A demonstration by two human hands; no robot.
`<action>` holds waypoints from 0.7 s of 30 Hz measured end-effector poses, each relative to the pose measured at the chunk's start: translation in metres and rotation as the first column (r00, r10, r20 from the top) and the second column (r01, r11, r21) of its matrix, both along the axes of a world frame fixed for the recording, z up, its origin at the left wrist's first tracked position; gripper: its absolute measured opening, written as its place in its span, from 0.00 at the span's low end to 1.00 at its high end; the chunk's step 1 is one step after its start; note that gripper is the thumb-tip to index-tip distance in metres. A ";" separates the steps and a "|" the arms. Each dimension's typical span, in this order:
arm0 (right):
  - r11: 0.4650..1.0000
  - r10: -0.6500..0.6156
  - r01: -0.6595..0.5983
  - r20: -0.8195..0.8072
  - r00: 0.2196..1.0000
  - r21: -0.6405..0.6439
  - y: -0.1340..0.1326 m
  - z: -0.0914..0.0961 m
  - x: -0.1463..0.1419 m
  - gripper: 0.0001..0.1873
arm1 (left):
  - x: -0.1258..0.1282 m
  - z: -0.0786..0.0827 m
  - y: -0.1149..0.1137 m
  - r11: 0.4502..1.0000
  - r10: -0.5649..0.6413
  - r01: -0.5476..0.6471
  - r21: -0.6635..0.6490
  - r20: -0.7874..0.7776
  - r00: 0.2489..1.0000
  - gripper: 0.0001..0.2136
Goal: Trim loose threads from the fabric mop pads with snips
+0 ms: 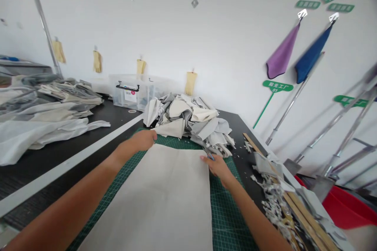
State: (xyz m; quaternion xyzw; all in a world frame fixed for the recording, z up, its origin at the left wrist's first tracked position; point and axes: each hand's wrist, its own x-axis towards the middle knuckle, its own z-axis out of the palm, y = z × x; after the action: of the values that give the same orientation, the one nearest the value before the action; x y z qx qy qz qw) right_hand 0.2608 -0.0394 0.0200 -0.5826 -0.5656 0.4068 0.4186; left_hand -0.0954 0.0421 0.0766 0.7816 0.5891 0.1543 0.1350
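Cloth (165,196) flat on green cutting mat (226,211), being squared up, I'd say. Left hand (144,140) grip closed on far corner; right hand (217,166) at other corner, grip unclear. Next move needs even pull.

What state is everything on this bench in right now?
Fabric sheet: spread flat on the cutting mat.
Left hand: curled at its far left corner.
Right hand: at its far right corner.
Scrap pile: heaped, crumpled.
Plastic box: lid on.
Purple cloth: hanging.
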 end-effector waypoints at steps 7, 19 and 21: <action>0.949 -0.133 0.069 0.194 0.972 0.306 0.017 -0.035 0.016 0.19 | 0.110 -0.029 0.005 0.878 -0.476 0.456 0.143 0.332 0.814 0.15; 0.940 -0.190 0.097 0.265 0.945 0.328 0.010 -0.036 0.023 0.17 | 0.186 -0.103 0.005 0.908 -0.411 0.367 0.202 0.599 0.687 0.12; 0.942 -0.189 0.103 0.252 0.949 0.321 0.010 -0.037 0.024 0.17 | 0.185 -0.104 0.005 0.913 -0.397 0.360 0.193 0.626 0.671 0.13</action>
State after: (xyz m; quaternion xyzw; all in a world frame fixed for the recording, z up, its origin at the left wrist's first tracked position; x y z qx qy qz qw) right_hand 0.2844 -0.0290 -0.0165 -0.6035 -0.6293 0.1965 0.4485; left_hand 0.0898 0.0472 -0.0270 0.7858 0.3253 0.4012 0.3401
